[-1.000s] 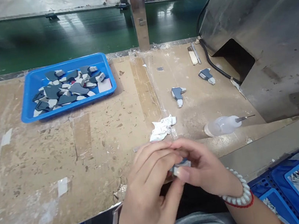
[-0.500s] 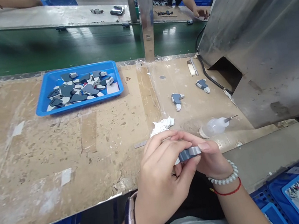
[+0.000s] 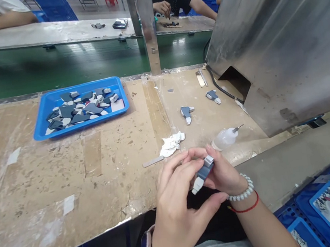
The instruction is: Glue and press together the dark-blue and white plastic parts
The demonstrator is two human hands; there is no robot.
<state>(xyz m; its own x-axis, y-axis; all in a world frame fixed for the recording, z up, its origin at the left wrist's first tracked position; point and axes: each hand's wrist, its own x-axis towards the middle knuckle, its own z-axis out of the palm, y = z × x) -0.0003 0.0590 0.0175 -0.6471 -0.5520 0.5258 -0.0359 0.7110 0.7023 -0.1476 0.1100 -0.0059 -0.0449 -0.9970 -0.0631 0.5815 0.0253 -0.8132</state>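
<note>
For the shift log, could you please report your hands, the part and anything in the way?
Right hand holding part. Left hand at it, thumb spread clear. Bottle and cloth beyond; nothing apparently blocking.

Even, fairly bright light covers the left hand (image 3: 174,200) and right hand (image 3: 225,172), apparently from overhead, with soft shadows. The blue-grey part (image 3: 204,170) between them reads clearly, though its fine detail is soft. Beyond the hands, pale glare breaks up the darker green belt (image 3: 93,70). To their right, the metal housing (image 3: 289,48) carries a dull sheen, its opening (image 3: 235,81) in deep shadow; below them, under the table edge, it is dim. Wide-angle stretching shows toward the borders, and the farthest background looks soft
</note>
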